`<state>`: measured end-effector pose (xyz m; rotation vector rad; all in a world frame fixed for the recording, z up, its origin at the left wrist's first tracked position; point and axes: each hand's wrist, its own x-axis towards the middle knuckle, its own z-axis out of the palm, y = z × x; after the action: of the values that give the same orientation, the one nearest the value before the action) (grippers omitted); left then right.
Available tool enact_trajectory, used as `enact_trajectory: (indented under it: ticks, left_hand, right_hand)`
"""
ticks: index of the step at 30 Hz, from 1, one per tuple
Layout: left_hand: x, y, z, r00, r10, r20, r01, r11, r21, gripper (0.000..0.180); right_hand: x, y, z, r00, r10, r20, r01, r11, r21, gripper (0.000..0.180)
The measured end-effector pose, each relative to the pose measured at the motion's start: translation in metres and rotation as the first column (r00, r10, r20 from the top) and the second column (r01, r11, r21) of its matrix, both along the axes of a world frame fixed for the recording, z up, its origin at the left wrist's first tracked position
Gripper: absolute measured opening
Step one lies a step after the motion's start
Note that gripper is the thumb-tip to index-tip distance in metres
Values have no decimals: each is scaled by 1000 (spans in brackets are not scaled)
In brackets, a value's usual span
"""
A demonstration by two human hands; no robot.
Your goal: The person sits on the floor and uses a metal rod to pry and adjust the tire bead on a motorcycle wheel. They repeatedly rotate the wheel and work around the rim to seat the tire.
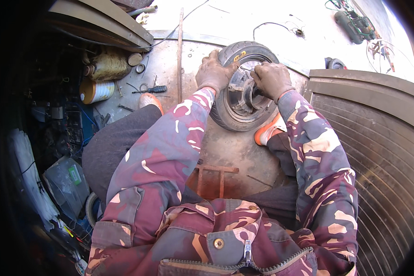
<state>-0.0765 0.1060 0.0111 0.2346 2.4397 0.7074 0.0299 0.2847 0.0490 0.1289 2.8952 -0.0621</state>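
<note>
Now the left hand (213, 71) grips the tyre (225, 115) at its upper edge, fingers curled; the right hand (272, 79) closes on the hub (242, 94), between two orange shoes (267, 131).

stained concrete floor (234, 152), ribbed metal shutter (382, 152) at right, sunlit pavement (262, 18) beyond.

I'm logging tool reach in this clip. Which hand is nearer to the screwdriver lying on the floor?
Left. The left hand grips the small wheel's tyre, with the screwdriver lying off to its left. The right hand rests on the hub, farther away.
</note>
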Motion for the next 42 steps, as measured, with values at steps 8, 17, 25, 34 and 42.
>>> enact_trajectory:
  ticks: [8, 17, 25, 34, 42]
  left_hand:
    - [0, 0, 0, 1000, -6, 2, 6, 1000, 1, 98]
    - [0, 0, 4, 1000, -6, 18, 6, 1000, -7, 98]
    - [0, -1, 4, 1000, -8, 5, 8, 1000, 3, 98]
    - [0, -1, 6, 1000, -10, 28, 10, 1000, -2, 98]
    - [1, -2, 7, 1000, -8, 26, 8, 1000, 9, 98]
  right_hand:
    - [-16, 8, 7, 996, 65, 63, -68, 996, 49, 27]
    - [-9, 0, -1, 989, 8, 145, -9, 1000, 4, 20]
    - [-23, -2, -25, 372, -474, 798, 900, -26, -435, 40]
    - [-2, -16, 25, 969, -178, 172, 188, 981, -47, 56]
    - [-15, 11, -26, 261, -498, 827, 839, -305, -450, 48]
